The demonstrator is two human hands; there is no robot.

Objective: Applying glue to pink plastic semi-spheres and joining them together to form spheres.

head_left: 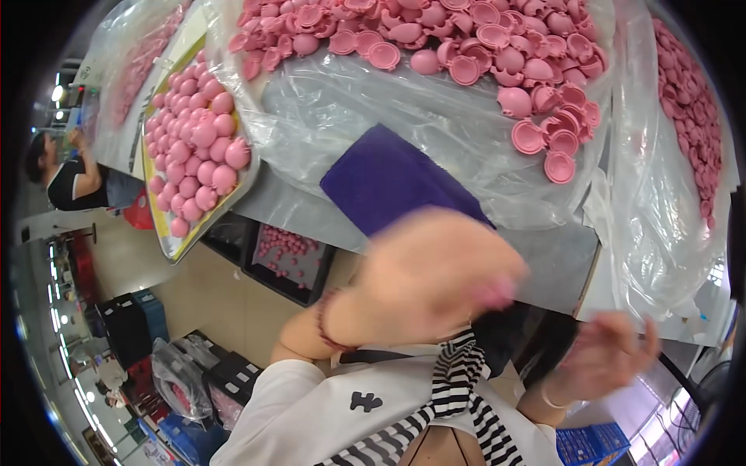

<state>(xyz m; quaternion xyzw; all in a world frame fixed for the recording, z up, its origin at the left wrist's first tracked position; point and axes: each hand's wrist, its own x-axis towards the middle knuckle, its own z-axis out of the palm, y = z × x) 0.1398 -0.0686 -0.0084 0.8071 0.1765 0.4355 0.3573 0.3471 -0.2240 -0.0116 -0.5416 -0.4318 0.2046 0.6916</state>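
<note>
My left hand (435, 268), blurred by motion, hovers over the near edge of the table. Its fingers curl round a small pink plastic ball (496, 293); only a smeared part of it shows. To the right and lower, my right hand (610, 351) is in the air with its fingers apart and nothing visible in it. Partly under my left hand lies a folded purple cloth (396, 179) on clear plastic sheeting (311, 109). Beyond the cloth spreads a large heap of pink half shells (493, 35), some hollow side up.
On the left a yellow-lined tray (172, 247) is piled with round pink balls (203, 132). Below the table edge, a dark bin (307, 291) holds more pink pieces. Another bag of pink shells (688, 109) lies at right. A person (74, 179) sits far left.
</note>
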